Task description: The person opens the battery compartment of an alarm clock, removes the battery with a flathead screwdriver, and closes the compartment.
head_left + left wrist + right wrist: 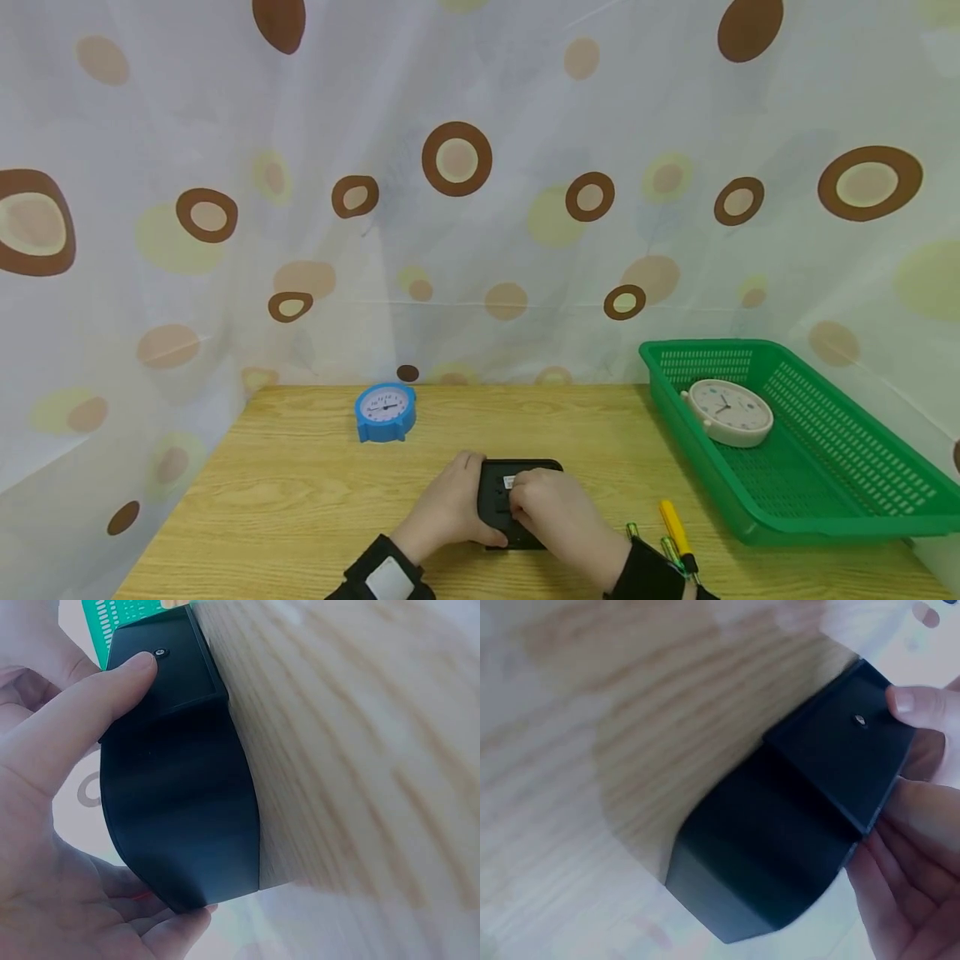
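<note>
A black plastic case (525,467) with a white label on its upward face is at the middle of the table's near part. My left hand (453,500) grips its left side, the thumb beside a small screw (160,653) on the near side face. Over the middle of the labelled face, my right hand (558,508) has its fingers curled. The right fingertips are hidden, so whether they pinch a part of the case cannot be told. In the right wrist view, the right hand (915,877) is close against the case's edge.
A blue alarm clock (385,412) stands at the back left of the wooden table (300,483). At right, a green basket (780,525) holds a white alarm clock (731,414). A yellow-handled screwdriver (674,527) and green batteries (669,550) lie near my right wrist.
</note>
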A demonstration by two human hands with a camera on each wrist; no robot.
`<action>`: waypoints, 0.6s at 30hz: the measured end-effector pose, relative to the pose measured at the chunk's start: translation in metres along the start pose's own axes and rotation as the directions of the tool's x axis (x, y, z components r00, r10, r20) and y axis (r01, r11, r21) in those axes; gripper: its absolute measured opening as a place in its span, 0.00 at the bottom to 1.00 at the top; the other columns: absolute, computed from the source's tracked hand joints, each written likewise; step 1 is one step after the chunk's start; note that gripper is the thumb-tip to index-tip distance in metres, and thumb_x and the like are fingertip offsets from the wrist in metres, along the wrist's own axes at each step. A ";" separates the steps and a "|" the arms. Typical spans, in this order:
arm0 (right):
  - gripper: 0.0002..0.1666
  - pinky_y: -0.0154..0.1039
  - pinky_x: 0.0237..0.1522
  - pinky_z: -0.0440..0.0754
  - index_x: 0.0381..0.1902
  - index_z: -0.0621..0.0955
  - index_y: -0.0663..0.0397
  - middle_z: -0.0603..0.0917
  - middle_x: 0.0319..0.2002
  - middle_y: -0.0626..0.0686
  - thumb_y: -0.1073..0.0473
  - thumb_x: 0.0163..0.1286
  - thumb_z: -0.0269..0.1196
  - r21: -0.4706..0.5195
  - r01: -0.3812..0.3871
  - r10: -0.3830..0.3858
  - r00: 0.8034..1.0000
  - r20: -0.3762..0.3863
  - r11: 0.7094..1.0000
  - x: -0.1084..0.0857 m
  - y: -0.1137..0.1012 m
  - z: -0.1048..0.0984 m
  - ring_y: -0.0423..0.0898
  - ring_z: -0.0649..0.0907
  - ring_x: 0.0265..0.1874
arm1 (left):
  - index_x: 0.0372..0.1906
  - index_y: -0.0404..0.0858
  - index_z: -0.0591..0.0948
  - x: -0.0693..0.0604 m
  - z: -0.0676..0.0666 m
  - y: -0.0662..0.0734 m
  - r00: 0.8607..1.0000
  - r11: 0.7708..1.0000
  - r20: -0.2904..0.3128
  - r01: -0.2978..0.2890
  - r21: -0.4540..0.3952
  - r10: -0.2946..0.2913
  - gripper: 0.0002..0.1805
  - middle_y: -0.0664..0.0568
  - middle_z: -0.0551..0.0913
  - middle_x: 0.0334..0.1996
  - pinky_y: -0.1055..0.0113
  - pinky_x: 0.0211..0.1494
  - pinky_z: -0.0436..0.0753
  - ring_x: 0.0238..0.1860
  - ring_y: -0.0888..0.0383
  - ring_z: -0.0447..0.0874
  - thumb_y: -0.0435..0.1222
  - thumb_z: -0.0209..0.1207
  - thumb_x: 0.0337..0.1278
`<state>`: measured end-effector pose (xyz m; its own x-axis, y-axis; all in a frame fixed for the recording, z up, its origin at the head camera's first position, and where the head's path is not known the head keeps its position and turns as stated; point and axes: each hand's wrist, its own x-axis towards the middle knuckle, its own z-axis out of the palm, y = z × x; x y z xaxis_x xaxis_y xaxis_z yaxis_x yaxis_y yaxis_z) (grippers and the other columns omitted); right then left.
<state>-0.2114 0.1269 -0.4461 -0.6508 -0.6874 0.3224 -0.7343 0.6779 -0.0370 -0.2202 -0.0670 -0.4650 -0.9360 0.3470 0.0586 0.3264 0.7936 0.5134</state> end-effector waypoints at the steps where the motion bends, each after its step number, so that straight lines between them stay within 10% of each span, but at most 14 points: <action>1: 0.11 0.37 0.38 0.89 0.22 0.89 0.46 0.87 0.25 0.43 0.63 0.59 0.80 0.020 -0.001 0.000 1.000 0.009 1.000 0.001 0.001 0.000 0.39 0.86 0.29 | 0.73 0.25 0.69 0.000 0.000 0.000 1.000 1.000 0.001 0.002 -0.001 -0.002 0.63 0.37 0.77 0.65 0.53 0.64 0.85 0.57 0.48 0.82 0.49 0.89 0.30; 18: 0.15 0.35 0.32 0.86 0.20 0.83 0.48 0.83 0.23 0.44 0.62 0.61 0.78 -0.122 0.050 -0.058 0.997 -0.058 0.991 -0.004 -0.002 0.001 0.40 0.83 0.26 | 0.72 0.25 0.70 0.000 0.002 -0.001 1.000 1.000 -0.001 0.002 0.002 -0.002 0.62 0.37 0.78 0.63 0.53 0.63 0.85 0.56 0.47 0.82 0.49 0.89 0.30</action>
<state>-0.2079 0.1277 -0.4484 -0.5952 -0.7089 0.3785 -0.7370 0.6692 0.0945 -0.2203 -0.0662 -0.4673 -0.9367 0.3452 0.0589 0.3252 0.7951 0.5119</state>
